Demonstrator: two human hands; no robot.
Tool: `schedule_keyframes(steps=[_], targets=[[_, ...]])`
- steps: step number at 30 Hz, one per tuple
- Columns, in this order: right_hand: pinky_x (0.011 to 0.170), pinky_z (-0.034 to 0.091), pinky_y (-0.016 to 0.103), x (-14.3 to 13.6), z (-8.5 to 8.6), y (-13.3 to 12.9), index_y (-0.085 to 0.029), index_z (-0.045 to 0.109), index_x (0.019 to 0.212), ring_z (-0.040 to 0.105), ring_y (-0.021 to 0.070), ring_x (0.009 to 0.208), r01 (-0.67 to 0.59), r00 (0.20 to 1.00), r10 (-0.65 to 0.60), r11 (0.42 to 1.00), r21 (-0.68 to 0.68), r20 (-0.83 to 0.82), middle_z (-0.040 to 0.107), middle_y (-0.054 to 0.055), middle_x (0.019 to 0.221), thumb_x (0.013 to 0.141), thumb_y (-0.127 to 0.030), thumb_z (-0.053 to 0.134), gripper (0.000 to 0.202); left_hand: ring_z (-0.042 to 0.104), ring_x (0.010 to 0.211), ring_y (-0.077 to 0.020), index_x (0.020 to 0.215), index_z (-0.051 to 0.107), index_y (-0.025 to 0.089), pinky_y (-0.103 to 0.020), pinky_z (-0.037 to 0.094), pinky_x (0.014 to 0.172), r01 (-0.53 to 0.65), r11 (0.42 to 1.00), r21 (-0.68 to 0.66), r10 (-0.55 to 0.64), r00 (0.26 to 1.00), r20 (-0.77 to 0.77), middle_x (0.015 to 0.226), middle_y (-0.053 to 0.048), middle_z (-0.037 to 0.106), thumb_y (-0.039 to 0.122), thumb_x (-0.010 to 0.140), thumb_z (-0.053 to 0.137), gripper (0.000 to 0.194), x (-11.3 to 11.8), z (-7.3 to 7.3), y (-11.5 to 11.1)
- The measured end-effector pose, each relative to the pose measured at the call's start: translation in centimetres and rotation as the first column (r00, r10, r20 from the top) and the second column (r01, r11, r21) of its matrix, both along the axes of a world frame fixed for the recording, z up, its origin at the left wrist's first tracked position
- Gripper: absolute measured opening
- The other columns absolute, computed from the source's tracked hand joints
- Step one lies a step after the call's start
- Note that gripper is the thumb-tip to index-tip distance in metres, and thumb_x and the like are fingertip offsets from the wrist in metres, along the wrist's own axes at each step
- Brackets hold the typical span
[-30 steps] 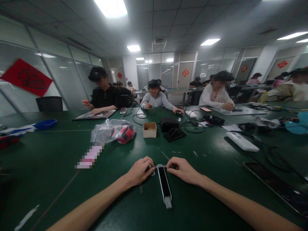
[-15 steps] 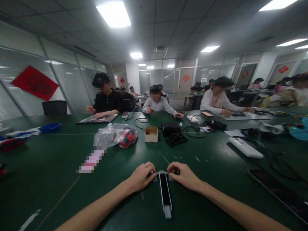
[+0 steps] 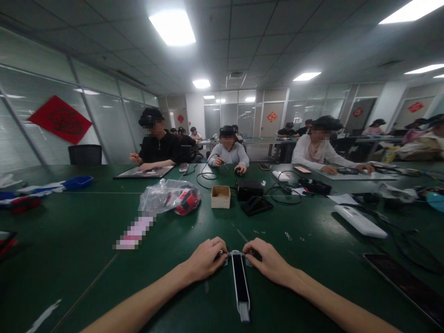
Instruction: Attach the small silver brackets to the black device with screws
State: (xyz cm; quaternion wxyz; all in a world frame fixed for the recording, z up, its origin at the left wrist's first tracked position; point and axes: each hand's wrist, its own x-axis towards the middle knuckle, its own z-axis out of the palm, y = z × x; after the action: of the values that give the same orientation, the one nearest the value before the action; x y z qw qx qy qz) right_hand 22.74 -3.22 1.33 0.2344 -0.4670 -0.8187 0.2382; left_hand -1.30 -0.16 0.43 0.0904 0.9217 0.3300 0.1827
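Observed: the left hand (image 3: 208,259) and right hand (image 3: 266,260) each pinch narrowly at a small metal fitting (image 3: 230,254), one on either side of the slim black-and-white device's (image 3: 241,282) far end. The fitting's exact form is too small to judge. The device lies on the green table (image 3: 166,303), between the forearms.

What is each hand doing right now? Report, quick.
Left hand: closed on a small left-side part at the far end of the device.
Right hand: closed on a small right-side part there; what either is can't be told.
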Motion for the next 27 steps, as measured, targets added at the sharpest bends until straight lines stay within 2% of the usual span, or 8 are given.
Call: schedule_keyframes(steps=[7,13,21,27], targets=[[0.074,0.046,0.029,-0.31,-0.46,-0.13,-0.018,0.060,0.096,0.056,0.0165,0.083,0.027,0.999,-0.026,0.999,0.033,-0.029,0.060,0.004,0.093,0.086,-0.021,0.049,0.015,0.056,0.083,-0.0160,0.091,0.051,0.018,-0.028,0.042,0.074,-0.033,0.995,0.099,0.039,0.998,-0.052,0.097,-0.004,0.058,0.016,0.084,0.050,0.007,0.34,-0.53,0.08],[0.078,0.045,0.031,-0.43,-0.78,-0.20,-0.017,0.060,0.099,0.055,0.0180,0.085,0.026,0.999,-0.023,0.994,0.107,-0.033,0.060,0.006,0.094,0.086,-0.019,0.048,0.018,0.055,0.083,-0.0164,0.089,0.052,0.017,-0.028,0.042,0.074,-0.023,0.998,0.056,0.025,0.999,-0.036,0.094,-0.004,0.058,0.018,0.084,0.049,0.006,0.21,0.02,-0.11],[0.076,0.045,0.032,-0.58,0.10,-0.69,-0.017,0.060,0.099,0.053,0.0185,0.086,0.022,0.999,-0.024,0.994,0.104,0.020,0.059,0.007,0.094,0.085,-0.019,0.047,0.019,0.053,0.085,-0.0171,0.090,0.052,0.018,-0.029,0.042,0.077,-0.018,0.999,0.028,0.019,1.000,-0.016,0.095,-0.004,0.057,0.019,0.078,0.052,0.012,0.11,0.27,-0.36],[0.077,0.044,0.033,-0.65,0.02,-0.69,-0.017,0.060,0.099,0.053,0.0188,0.085,0.022,0.999,-0.026,0.993,0.113,0.028,0.060,0.007,0.094,0.082,-0.018,0.050,0.020,0.053,0.084,-0.0173,0.089,0.053,0.018,-0.029,0.043,0.077,-0.023,1.000,0.018,0.023,1.000,-0.003,0.095,-0.004,0.057,0.021,0.077,0.053,0.012,0.16,0.43,-0.40]])
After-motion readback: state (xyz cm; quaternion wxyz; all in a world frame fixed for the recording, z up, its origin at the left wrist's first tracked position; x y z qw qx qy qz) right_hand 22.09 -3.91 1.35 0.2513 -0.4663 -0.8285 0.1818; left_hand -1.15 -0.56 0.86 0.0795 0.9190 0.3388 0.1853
